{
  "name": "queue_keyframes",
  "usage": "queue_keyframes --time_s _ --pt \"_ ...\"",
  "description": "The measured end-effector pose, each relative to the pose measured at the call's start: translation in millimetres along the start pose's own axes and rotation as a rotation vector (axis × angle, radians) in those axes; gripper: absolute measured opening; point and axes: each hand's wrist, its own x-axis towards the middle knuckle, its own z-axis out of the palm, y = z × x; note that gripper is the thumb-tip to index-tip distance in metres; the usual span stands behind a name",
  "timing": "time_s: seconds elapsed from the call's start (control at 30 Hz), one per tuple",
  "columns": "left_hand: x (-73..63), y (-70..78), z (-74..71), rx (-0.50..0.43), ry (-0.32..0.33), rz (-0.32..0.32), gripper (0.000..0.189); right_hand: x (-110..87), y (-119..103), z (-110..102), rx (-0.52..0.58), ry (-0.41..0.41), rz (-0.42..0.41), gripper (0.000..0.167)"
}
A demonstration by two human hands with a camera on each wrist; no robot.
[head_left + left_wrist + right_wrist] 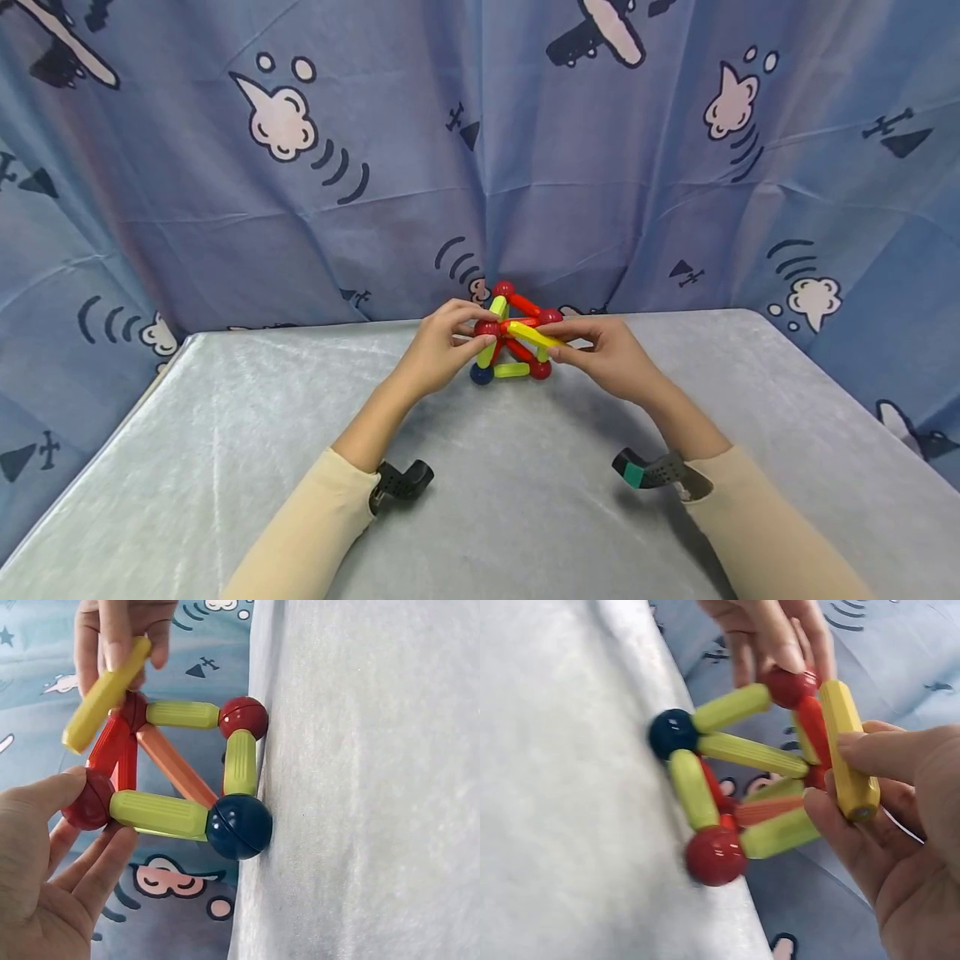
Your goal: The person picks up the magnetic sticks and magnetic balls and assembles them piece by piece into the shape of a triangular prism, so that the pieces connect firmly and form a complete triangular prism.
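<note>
A frame of rods and balls stands on the table, with lime rods (160,813), red and orange rods (176,766), several red balls (243,718) and a dark blue ball (240,826) at a lower corner. My left hand (437,346) holds the upper near red ball (88,799) between thumb and fingers. In my right hand (617,357) a yellow rod (847,750) is pinched by thumb and fingers. It slants across the top of the frame, one end toward the left-hand ball. Whether that end touches the ball cannot be told.
The table (480,500) has a pale grey cloth. Right behind the frame hangs a blue patterned curtain (405,150) along the table's back edge. Each wrist wears a dark strap-on camera, the left camera (405,481) and the right camera (648,468).
</note>
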Motion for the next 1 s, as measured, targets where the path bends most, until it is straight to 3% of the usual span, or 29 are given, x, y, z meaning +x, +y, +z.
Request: queue_keyframes --time_s 0.17,0.33,0.43,0.57,0.67,0.73,0.8,0.87,0.93,1.0 --pt "-0.5 -0.3 -1.6 -0.007 0.006 -0.007 0.025 1.0 -1 20 -0.039 0.016 -0.022 0.03" --pt "-0.9 -1.1 -3.2 -0.004 0.012 -0.02 0.025 0.4 2 36 -0.023 0.082 -0.045 0.031" --pt "-0.6 -0.4 -3.4 -0.006 0.002 -0.007 0.025 -0.1 5 42 -0.064 0.133 -0.099 0.029" --pt "0.0 0.7 -2.6 -0.01 0.0 0.01 0.025 -0.4 12 43 -0.143 0.31 -0.183 0.017" --pt "0.0 0.6 -1.6 -0.008 0.005 0.007 0.025 -0.4 20 42 -0.133 0.437 -0.076 0.026" --pt "-0.3 0.1 -1.2 -0.006 0.007 0.005 0.026 0.5 27 41 -0.072 0.39 0.04 0.045" --pt "-0.9 0.1 -1.2 -0.005 0.005 0.006 0.026 1.6 33 42 -0.007 0.25 0.136 0.067" --pt "-1.2 0.4 -1.6 -0.002 -0.001 0.02 0.025 2.8 38 44 0.031 0.091 0.16 0.082" --pt "-1.2 1.0 -2.0 0.001 -0.012 0.048 0.025 3.0 40 46 0.044 0.017 0.136 0.08" --pt "-0.8 1.7 -2.1 0.002 -0.031 0.076 0.025 2.6 42 49 0.046 0.022 0.11 0.069"
